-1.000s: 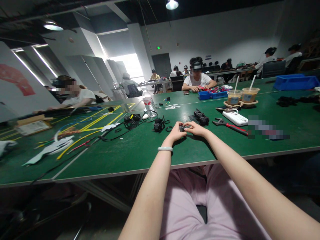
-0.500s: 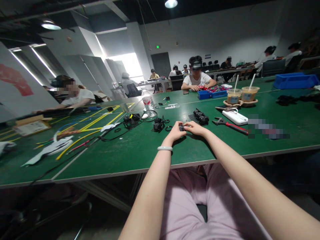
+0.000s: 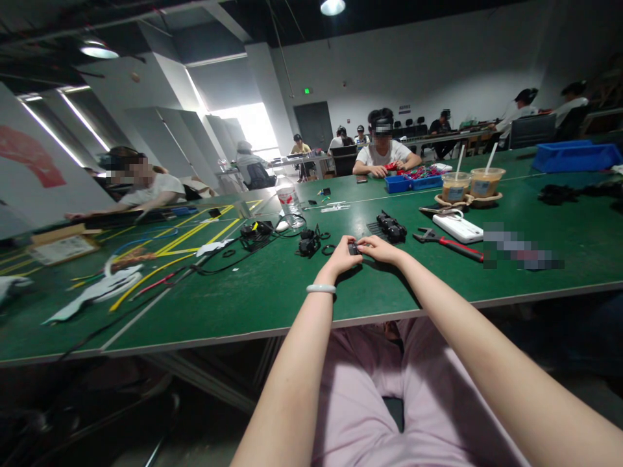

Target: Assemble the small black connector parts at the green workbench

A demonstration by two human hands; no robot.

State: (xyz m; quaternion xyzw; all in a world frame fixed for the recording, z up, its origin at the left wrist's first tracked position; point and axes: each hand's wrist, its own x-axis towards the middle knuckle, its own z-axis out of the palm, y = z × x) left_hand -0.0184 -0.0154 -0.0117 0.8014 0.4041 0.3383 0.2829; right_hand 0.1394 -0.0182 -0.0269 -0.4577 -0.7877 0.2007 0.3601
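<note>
My left hand [image 3: 345,257] and my right hand [image 3: 378,249] meet over the green table [image 3: 272,292]. Between their fingers is a small dark part [image 3: 354,249], mostly covered, so its kind does not show. Both hands are closed on it, the left from its left side and the right from its right. Just left of them lie a black ring [image 3: 328,250] and a black device [image 3: 308,242] with small parts about it. Beyond my right hand sits another black device [image 3: 390,227] with rounded ends.
An adjustable wrench [image 3: 450,245] with red-black handle and a white power bank [image 3: 457,227] lie to the right. Behind them stand two iced drinks [image 3: 470,187] in a carrier. A water bottle [image 3: 289,204], cables and yellow tubing [image 3: 146,277] are leftward. A co-worker [image 3: 382,155] sits opposite.
My hands and the small dark part stay in nearly the same place. Across the table, the co-worker's hand has lifted slightly with a red item.
</note>
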